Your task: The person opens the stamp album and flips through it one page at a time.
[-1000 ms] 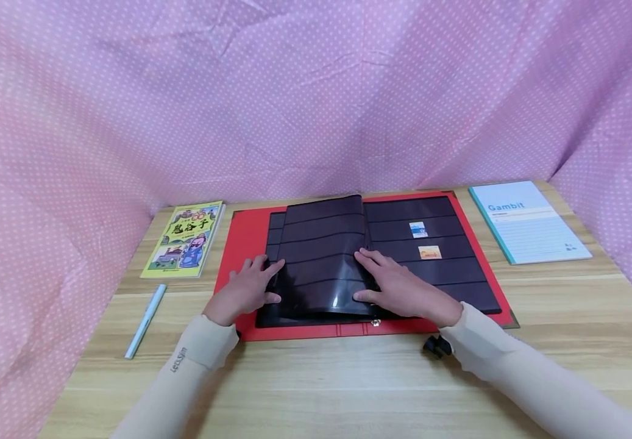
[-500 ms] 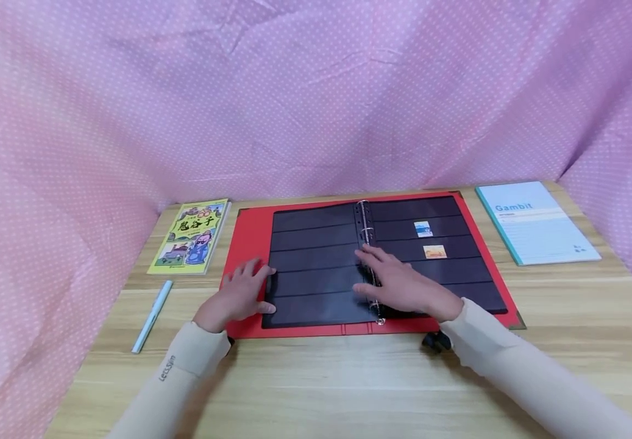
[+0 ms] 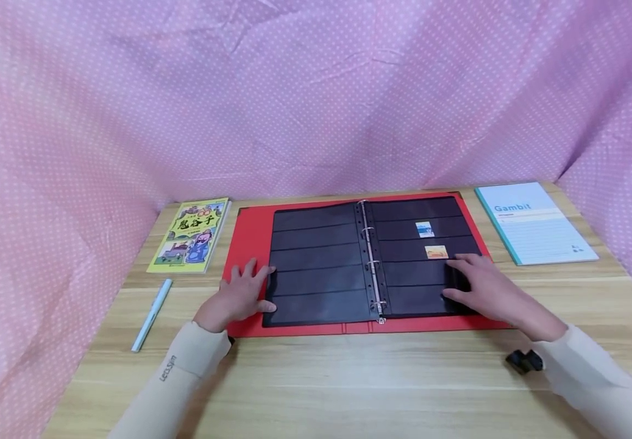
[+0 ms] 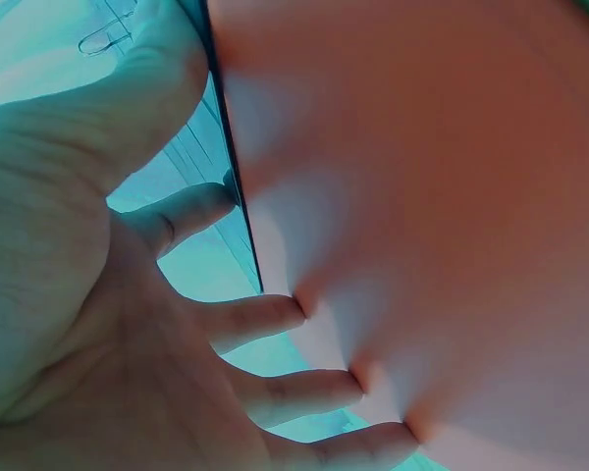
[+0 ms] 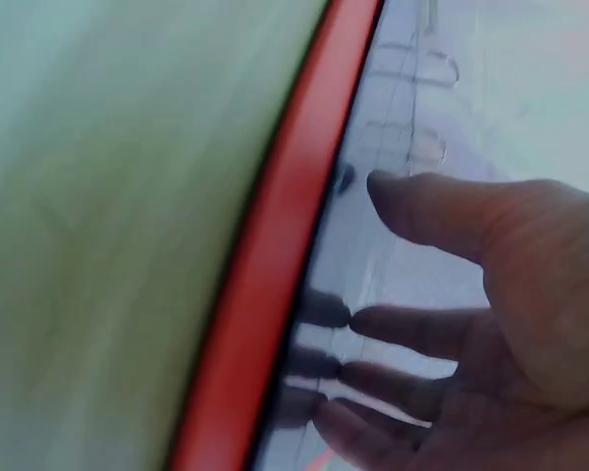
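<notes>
A red ring binder (image 3: 252, 244) lies spread on the wooden table, with black pocket pages on both sides. My left hand (image 3: 239, 296) rests with fingers spread on its red left border, thumb and index at the edge of the left page (image 3: 316, 259). In the left wrist view those fingertips (image 4: 299, 306) touch the red cover. Over the lower right page (image 3: 411, 296) is my right hand (image 3: 488, 289), fingers extended; in the right wrist view its fingertips (image 5: 358, 319) meet their reflections on the glossy sheet. Two stamps, one blue (image 3: 425, 229) and one orange (image 3: 436, 252), sit in that page's pockets.
A yellow comic-style book (image 3: 186, 238) and a light-blue pen (image 3: 152, 315) lie to the left. On the right is a pale-blue Gambit notebook (image 3: 537, 224). Metal rings (image 3: 372, 265) stand along the binder's spine. A pink dotted cloth (image 3: 316, 103) hangs behind the table.
A black page that curled over the left side has come down flat, exposing the rings. My right hand has moved from the spine to the right page; the left shifted slightly outward.
</notes>
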Available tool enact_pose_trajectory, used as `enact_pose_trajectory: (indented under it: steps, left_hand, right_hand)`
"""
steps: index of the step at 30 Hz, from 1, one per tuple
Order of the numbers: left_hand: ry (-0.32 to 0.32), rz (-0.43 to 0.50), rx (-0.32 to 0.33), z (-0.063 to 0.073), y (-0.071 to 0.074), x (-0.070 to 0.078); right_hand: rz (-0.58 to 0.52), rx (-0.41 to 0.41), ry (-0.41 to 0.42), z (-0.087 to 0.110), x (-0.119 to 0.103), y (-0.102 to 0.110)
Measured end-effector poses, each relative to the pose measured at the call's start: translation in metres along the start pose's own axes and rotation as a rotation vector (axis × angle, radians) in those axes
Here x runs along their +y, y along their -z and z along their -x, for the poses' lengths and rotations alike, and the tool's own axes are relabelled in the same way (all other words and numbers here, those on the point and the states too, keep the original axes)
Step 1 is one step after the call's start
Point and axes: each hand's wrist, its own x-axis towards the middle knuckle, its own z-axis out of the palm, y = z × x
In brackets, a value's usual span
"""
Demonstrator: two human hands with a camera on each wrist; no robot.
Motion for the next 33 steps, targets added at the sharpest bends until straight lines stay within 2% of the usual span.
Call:
enact_pose_trajectory:
  steps: [7,10,21,33]
  left_hand:
    - [-0.006,-0.007,0.001,0.001,0.002,0.000]
    - [-0.009,-0.007,-0.003,0.001,0.002,0.001]
    - [0.020,0.033,-0.023,-0.002,0.005,0.002]
    - [0.027,0.046,-0.026,0.000,0.006,0.004]
  right_hand:
    - [-0.012,-0.004,-0.136,0.005,0.020,0.005]
    - [-0.012,-0.003,-0.161,0.003,0.023,0.006]
    - [0.004,0.004,-0.076,-0.008,0.030,0.010]
    - [-0.021,-0.004,-0.039,-0.014,0.035,0.013]
